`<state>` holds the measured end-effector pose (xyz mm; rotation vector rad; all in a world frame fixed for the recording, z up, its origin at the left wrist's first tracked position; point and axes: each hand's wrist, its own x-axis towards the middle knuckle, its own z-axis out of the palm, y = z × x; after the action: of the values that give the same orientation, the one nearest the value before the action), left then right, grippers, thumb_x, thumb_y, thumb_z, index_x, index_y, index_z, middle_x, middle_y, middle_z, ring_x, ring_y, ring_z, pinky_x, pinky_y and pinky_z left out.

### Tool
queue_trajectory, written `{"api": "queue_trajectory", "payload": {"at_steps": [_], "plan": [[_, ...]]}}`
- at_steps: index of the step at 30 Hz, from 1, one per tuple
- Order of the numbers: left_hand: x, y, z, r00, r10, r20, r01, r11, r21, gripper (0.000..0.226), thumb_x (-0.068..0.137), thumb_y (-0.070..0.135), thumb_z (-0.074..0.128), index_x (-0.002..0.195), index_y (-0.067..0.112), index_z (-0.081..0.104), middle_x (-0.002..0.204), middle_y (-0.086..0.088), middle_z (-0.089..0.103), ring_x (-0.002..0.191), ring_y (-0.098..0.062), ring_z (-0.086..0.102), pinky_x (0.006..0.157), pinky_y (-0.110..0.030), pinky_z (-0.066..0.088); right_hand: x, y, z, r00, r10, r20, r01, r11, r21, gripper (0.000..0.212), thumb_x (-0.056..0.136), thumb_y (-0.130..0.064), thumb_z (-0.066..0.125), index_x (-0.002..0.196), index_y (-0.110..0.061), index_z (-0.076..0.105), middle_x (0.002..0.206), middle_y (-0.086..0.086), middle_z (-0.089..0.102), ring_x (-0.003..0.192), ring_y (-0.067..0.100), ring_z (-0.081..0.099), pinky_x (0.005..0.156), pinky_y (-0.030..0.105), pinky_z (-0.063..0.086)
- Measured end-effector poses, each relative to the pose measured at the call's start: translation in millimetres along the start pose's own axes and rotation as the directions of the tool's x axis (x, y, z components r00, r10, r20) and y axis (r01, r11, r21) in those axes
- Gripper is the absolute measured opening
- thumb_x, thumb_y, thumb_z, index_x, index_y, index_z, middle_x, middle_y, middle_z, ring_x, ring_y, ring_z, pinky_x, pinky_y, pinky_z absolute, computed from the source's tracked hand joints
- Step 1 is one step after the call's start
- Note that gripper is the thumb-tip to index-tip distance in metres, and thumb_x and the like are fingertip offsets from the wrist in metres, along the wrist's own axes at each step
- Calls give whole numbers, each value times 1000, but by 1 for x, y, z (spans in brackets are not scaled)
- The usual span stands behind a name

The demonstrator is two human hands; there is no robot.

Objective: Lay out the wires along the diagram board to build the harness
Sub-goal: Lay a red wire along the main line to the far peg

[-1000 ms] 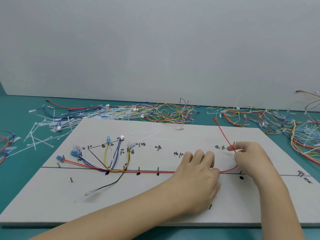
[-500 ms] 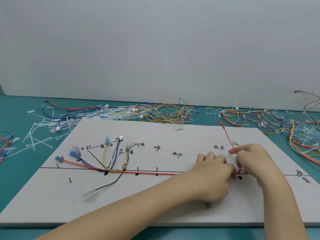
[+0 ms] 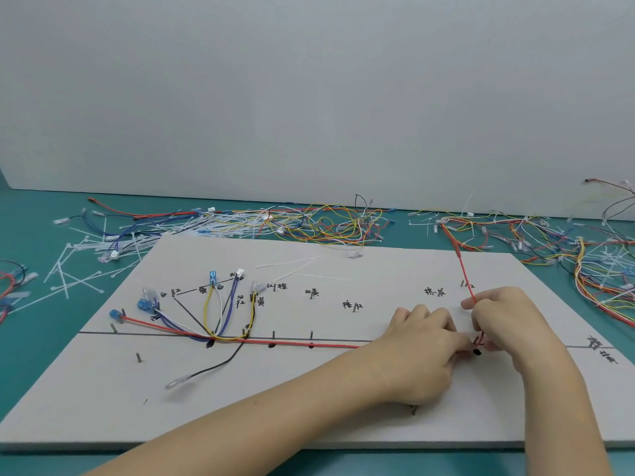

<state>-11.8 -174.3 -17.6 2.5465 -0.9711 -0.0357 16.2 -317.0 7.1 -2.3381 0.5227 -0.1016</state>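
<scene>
Red insulated wire [image 3: 302, 344] bends at the peg: your left hand [image 3: 417, 348] pins it, right hand [image 3: 498, 317] pinches it; next, steer it up the branch.

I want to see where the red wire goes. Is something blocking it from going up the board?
Nothing visible does. The red wire runs from the right hand up the bare diagram board past a small pin, into the wire pile.

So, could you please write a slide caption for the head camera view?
Both hands bend the red wire around a pin on the diagram board: right hand pinches it, left hand holds it down.
</scene>
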Motion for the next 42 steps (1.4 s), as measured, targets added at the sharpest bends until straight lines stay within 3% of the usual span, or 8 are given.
{"api": "queue_trajectory", "payload": {"at_steps": [2, 5, 8, 12, 16, 29, 35, 42], "plan": [[0, 0, 0, 1000, 14, 17, -16, 997, 75, 41, 102, 19, 34, 140, 25, 48, 117, -6, 42, 104, -25, 31, 92, -38, 24, 4, 3, 3, 1000, -16, -2, 16, 999, -29, 20, 78, 7, 47, 85, 6, 66, 63, 12, 54, 66, 31, 48, 75, 44, 51], [-1, 3, -1, 999, 29, 18, -32, 981, 193, 39, 102, 23, 34, 138, 25, 48, 112, -6, 39, 94, -22, 25, 90, -39, 25, 9, 3, 6, 999, -44, -32, 42, 997, -61, 27, 81, 8, 50, 93, -7, 69, 84, 13, 63, 82, 32, 56, 77, 35, 47], [-3, 5, -1, 999, 38, 4, -38, 969, 246, 35, 102, 24, 34, 134, 21, 50, 112, -7, 39, 100, -26, 31, 88, -41, 26, 16, 0, 7, 994, -83, -66, 79, 995, -68, 22, 85, 3, 56, 93, -10, 72, 102, 15, 68, 94, 34, 60, 76, 31, 44], [-4, 7, -3, 999, 28, 18, -32, 967, 255, 35, 102, 26, 33, 132, 19, 51, 113, -8, 39, 102, -27, 32, 90, -43, 27, 27, -9, 10, 991, -120, -55, 112, 984, -139, 17, 87, -2, 59, 89, -10, 74, 88, 16, 68, 88, 35, 60, 70, 29, 43], [-4, 9, -3, 999, 15, 31, -23, 963, 269, 35, 102, 28, 33, 130, 17, 52, 115, -10, 40, 104, -28, 33, 92, -44, 29, 35, -16, 14, 991, -129, -35, 122, 980, -156, 16, 86, -3, 59, 87, -8, 74, 88, 20, 70, 92, 35, 63, 74, 32, 46], [-6, 8, -3, 999, 21, 25, -26, 976, 215, 33, 100, 33, 38, 121, 14, 54, 111, -9, 40, 92, -23, 23, 91, -44, 29, 63, -9, 14, 978, -80, -190, 90, 995, 44, 8, 81, -5, 70, 88, -9, 73, 88, 18, 71, 93, 34, 65, 84, 37, 49], [-5, 9, -3, 1000, 10, 24, -15, 972, 233, 37, 100, 36, 39, 127, 14, 53, 114, -9, 40, 103, -27, 32, 91, -44, 30, 69, -2, 19, 981, -4, -193, 24, 995, 100, 13, 83, -6, 69, 95, -5, 74, 93, 20, 71, 94, 35, 64, 82, 35, 48], [-6, 9, -4, 1000, 8, 28, -14, 976, 216, 38, 100, 36, 40, 127, 14, 53, 115, -9, 40, 104, -27, 31, 91, -43, 29, 69, 0, 25, 972, 4, -234, 26, 992, 126, 15, 85, -3, 62, 99, -8, 60, 76, 18, 70, 70, 33, 69, 83, 41, 54]]}}
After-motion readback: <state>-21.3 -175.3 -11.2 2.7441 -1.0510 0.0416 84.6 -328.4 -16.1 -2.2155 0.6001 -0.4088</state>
